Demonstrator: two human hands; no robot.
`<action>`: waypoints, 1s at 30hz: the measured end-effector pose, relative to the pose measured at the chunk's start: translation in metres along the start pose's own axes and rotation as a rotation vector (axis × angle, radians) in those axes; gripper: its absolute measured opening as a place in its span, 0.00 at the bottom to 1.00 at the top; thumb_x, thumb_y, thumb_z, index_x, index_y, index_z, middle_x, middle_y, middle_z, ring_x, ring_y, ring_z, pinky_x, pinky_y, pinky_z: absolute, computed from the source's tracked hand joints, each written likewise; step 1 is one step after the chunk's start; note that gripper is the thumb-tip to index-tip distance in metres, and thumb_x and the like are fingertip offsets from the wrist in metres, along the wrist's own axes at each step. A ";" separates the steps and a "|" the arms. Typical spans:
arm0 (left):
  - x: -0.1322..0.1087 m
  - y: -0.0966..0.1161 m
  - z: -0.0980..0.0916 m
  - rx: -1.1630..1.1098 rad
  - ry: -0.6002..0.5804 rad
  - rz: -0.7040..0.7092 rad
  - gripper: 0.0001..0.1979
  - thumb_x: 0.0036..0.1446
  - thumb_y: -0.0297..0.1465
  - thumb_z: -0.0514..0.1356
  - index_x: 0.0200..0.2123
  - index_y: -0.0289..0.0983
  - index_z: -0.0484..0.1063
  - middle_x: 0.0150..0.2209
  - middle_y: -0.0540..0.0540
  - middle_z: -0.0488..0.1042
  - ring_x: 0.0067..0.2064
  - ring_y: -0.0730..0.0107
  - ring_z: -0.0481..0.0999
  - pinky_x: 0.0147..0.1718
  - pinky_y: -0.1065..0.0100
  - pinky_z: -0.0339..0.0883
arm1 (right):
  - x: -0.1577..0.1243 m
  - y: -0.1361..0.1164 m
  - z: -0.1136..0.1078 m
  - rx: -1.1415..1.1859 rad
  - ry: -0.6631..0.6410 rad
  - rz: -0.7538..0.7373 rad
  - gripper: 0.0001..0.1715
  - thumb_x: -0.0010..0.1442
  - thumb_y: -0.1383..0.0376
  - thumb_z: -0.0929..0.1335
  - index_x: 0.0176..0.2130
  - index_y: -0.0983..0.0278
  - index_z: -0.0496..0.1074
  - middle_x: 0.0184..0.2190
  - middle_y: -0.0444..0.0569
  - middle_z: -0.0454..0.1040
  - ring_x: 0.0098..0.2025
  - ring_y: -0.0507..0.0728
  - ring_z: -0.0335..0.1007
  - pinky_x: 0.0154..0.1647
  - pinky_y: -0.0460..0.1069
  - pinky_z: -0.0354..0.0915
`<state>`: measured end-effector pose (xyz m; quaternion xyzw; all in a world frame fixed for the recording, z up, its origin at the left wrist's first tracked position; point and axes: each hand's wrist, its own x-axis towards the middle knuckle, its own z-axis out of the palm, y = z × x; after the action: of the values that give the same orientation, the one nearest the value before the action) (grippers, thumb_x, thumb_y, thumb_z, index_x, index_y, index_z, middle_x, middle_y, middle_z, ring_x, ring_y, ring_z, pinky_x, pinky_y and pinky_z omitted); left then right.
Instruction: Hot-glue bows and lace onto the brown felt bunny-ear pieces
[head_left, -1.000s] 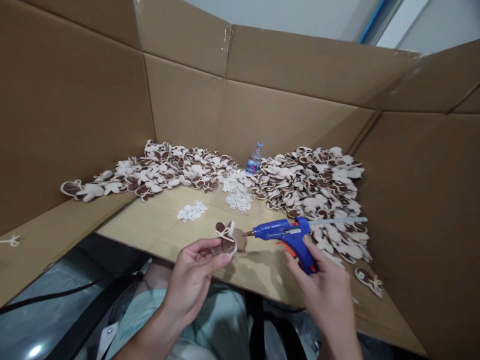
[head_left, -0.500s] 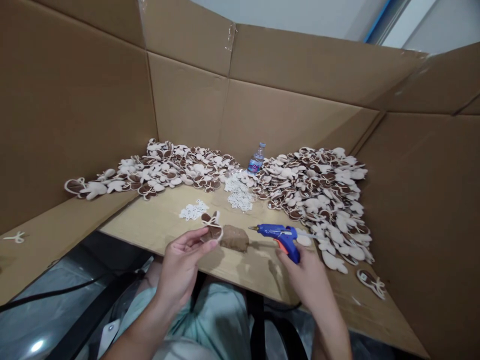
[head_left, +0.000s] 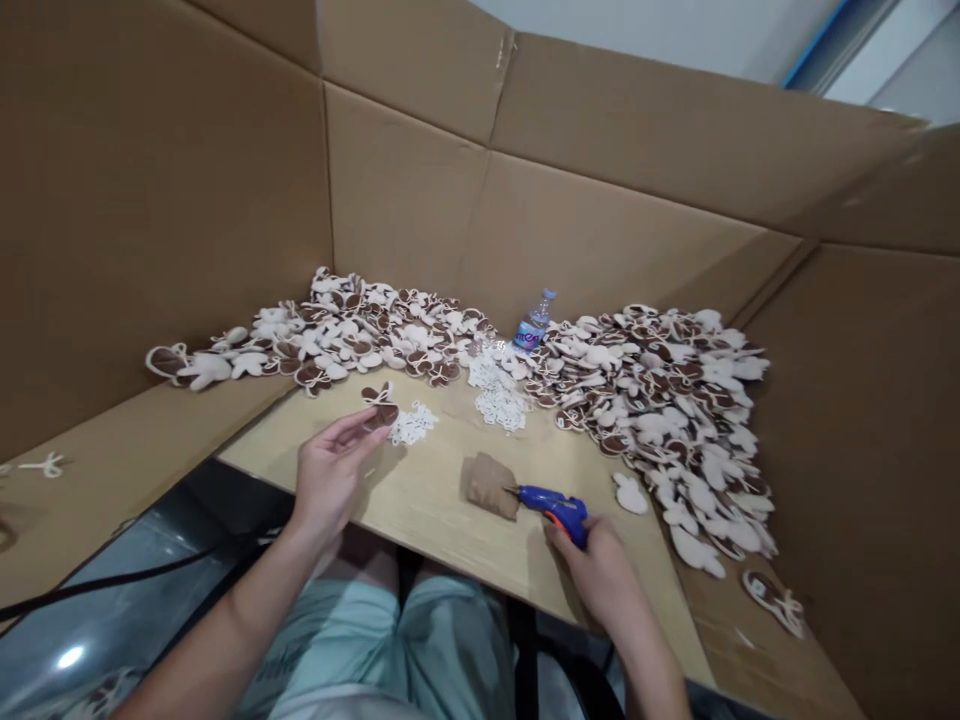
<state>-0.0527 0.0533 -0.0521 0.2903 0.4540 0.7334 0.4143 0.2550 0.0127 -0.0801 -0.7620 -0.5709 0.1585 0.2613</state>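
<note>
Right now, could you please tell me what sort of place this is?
Probably a handicraft workstation: cardboard walls stand around a work surface, heaps of brown-and-white pieces lie there, and the right hand holds a blue glue gun.

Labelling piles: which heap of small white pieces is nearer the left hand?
The smaller white heap, beside the left hand; the larger white heap lies farther back, near the clear blue-capped plastic bottle.

Blue glue gun (head_left: 553,503), orange trigger (head_left: 554,520), brown ornament (head_left: 385,411)
</note>
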 end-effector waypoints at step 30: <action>0.036 -0.027 -0.023 0.040 -0.199 0.014 0.17 0.41 0.24 0.73 0.38 0.35 0.79 0.30 0.47 0.81 0.32 0.70 0.79 0.35 0.71 0.74 | 0.051 -0.186 0.114 -0.141 -0.123 -0.538 0.13 0.55 0.76 0.66 0.37 0.65 0.77 0.30 0.53 0.82 0.33 0.59 0.78 0.34 0.48 0.65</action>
<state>-0.0792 0.0817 -0.0848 0.3733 0.4229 0.6947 0.4463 0.0618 0.1253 -0.0624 -0.5884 -0.7770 0.0892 0.2052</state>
